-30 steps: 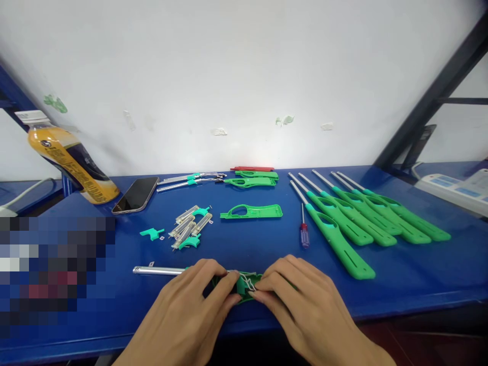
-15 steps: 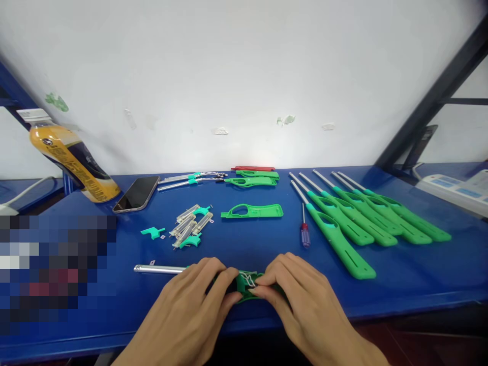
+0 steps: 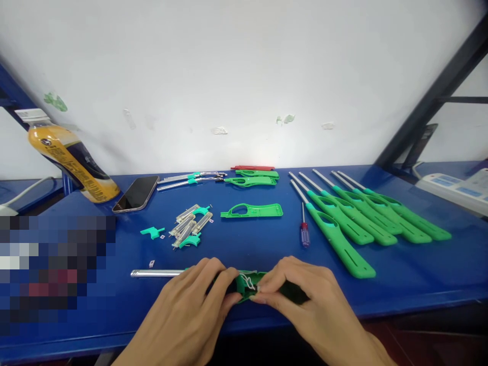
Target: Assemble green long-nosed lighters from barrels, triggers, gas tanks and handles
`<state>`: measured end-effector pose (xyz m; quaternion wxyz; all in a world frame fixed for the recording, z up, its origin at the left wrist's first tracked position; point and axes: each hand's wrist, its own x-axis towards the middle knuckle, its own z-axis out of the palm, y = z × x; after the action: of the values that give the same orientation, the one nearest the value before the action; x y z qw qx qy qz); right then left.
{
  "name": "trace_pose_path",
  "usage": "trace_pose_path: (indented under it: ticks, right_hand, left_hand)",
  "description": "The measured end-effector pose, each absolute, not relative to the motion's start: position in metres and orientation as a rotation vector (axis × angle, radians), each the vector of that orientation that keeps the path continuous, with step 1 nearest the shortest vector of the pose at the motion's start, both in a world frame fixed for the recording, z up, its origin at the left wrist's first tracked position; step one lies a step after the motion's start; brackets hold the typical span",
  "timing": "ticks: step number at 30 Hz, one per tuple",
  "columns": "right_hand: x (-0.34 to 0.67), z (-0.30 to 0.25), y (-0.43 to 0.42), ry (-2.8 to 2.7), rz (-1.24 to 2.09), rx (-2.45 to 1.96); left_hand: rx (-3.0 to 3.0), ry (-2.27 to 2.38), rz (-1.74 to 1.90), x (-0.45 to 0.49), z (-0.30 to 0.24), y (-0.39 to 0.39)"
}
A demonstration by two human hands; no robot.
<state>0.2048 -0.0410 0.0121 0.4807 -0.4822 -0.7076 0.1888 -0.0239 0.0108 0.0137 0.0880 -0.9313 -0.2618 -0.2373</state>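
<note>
Now my right hand (image 3: 312, 305) looks different from half a second ago. Its fingers lay flatter then; they have since curled in, and the fingertips (image 3: 263, 290) pinch narrow at the white wire (image 3: 247, 283) on the half-built lighter (image 3: 244, 285). More of the dark green body shows under my knuckles than before.

My left hand (image 3: 186, 310) has hardly moved. It stays closed around the lighter from the left, thumb and fingers pressing it to the blue bench (image 3: 400, 274) at the lower centre of the frame. The lighter's metal tube (image 3: 156, 273) sticks out leftward and has slid a touch left and down.

Nothing else has shifted:
- The red-handled screwdriver (image 3: 304, 231) lies just right of centre.
- The row of finished green lighters (image 3: 354, 223) fans out on the right.
- An empty green shell half (image 3: 251, 211) sits in the middle, above my hands.
- The heap of small metal and green parts (image 3: 188, 226) is left of the shell.
- The phone (image 3: 136, 194) and the orange bottle (image 3: 72, 162) are at the upper left.
</note>
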Motion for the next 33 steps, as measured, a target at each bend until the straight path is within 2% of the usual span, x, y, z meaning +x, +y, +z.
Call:
trace_pose_path:
  ticks: [3, 15, 27, 33]
  right_hand:
    - [0.2054, 0.0111, -0.0413, -1.722, 0.466, -1.206]
    - [0.2059, 0.0055, -0.0421, -1.892, 0.130, -1.052]
    - [0.2086, 0.0090, -0.0396, -1.800, 0.378, -1.056]
    - [0.2091, 0.0107, -0.0380, -1.810, 0.343, -1.108]
  left_hand:
    - [-2.779, -0.787, -0.710, -0.0224, 0.0136, 0.0121]
    - [-2.727, -0.770, -0.751, -0.0207, 0.0133, 0.0111]
    - [-2.747, -0.769, -0.777, -0.0205, 0.0110, 0.0115]
    - [-2.747, -0.762, -0.749, -0.0184, 0.0110, 0.0114]
